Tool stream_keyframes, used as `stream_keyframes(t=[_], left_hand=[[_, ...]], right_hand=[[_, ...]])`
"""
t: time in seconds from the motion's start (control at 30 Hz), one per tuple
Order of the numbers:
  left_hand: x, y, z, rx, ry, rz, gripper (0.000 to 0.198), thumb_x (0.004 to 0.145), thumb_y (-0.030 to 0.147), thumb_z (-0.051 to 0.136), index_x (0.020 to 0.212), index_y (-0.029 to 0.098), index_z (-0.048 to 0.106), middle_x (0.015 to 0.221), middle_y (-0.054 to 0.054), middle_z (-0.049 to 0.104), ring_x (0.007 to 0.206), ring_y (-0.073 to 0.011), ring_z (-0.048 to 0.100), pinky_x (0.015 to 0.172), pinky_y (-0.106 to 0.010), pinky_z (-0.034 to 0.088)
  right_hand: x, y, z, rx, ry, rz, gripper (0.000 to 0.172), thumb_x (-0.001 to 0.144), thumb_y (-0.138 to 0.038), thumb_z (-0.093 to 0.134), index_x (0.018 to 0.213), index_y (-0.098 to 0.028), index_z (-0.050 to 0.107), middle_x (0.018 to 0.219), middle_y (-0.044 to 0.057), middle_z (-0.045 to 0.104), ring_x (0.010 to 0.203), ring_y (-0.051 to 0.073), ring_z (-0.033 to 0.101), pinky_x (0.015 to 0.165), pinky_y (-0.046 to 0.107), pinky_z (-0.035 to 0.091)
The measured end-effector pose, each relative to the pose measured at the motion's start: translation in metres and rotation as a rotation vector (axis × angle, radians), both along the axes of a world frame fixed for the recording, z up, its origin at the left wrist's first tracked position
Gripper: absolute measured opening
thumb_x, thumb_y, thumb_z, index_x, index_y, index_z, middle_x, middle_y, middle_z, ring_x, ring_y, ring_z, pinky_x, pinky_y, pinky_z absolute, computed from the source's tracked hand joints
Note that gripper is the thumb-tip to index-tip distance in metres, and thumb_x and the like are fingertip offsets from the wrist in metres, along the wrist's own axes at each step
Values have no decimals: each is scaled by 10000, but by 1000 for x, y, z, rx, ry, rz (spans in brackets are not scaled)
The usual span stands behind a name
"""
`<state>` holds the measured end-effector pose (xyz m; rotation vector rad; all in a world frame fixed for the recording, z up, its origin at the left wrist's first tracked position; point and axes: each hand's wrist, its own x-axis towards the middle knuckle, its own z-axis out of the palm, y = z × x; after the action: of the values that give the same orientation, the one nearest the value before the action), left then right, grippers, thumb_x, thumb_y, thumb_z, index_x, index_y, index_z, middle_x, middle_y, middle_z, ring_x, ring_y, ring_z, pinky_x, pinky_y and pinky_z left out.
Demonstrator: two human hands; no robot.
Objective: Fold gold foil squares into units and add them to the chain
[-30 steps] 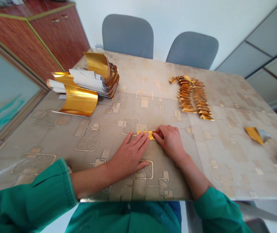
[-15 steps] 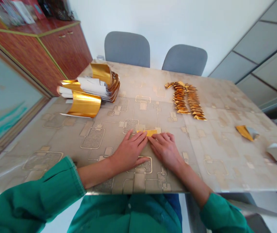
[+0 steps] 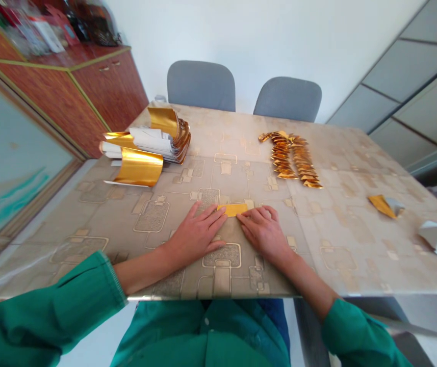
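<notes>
left hand and right hand lie flat on the patterned table top, fingers spread — no pinch, tips just at the near edge of a folded gold foil strip between them. strip looks v light, thin, slippery & easy to crease — best taken by its edges. stack of foil sheets off to the left, row of folded gold pieces ahead.

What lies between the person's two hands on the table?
In the head view, a folded gold foil strip lies between the fingertips of the left hand and the right hand.
</notes>
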<state>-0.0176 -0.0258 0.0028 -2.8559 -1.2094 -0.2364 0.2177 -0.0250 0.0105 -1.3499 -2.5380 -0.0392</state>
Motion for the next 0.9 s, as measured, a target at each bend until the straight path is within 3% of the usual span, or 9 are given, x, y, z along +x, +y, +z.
stream_keyframes(t=[0.27, 0.4, 0.53, 0.77, 0.9], left_hand=[[-10, -4, 1, -22, 14, 11, 553, 973, 520, 509, 1396, 163, 512, 1483, -122, 500, 1426, -293, 385, 1196, -563, 168], [-8, -2, -1, -40, -3, 9, 576, 967, 530, 515, 1405, 156, 499, 1484, -129, 497, 1424, -291, 384, 1198, -562, 146], [-9, -2, -1, -34, -22, 15, 564, 964, 518, 528, 1402, 163, 505, 1464, -129, 520, 1395, -289, 425, 1196, -568, 144], [-9, 0, 4, -12, -23, 18, 463, 964, 476, 545, 1328, 190, 574, 1420, -110, 563, 1384, -296, 435, 1194, -575, 154], [1, 2, 5, -11, -49, 26, 464, 949, 471, 577, 1316, 188, 568, 1334, -119, 605, 1344, -291, 465, 1190, -585, 145]], right_hand=[[-4, -2, 3, -51, -9, -32, 251, 999, -255, 474, 1165, -234, 661, 1083, 60, 671, 1029, 214, 543, 1064, 422, 250], [-12, -4, 3, -45, -70, -29, 352, 966, -389, 550, 1299, -285, 595, 1140, 82, 625, 1084, 253, 515, 1075, 473, 229], [-10, -6, 2, -24, -91, -23, 401, 949, -468, 560, 1315, -308, 586, 1186, 88, 611, 1103, 270, 498, 1084, 500, 213], [18, -8, 0, 2, -82, -34, 367, 979, -400, 524, 1306, -249, 596, 1243, 83, 636, 1168, 273, 493, 1115, 516, 169], [18, -7, 3, 13, -72, -27, 331, 970, -378, 543, 1259, -236, 621, 1187, 84, 659, 1149, 266, 497, 1101, 489, 193]])
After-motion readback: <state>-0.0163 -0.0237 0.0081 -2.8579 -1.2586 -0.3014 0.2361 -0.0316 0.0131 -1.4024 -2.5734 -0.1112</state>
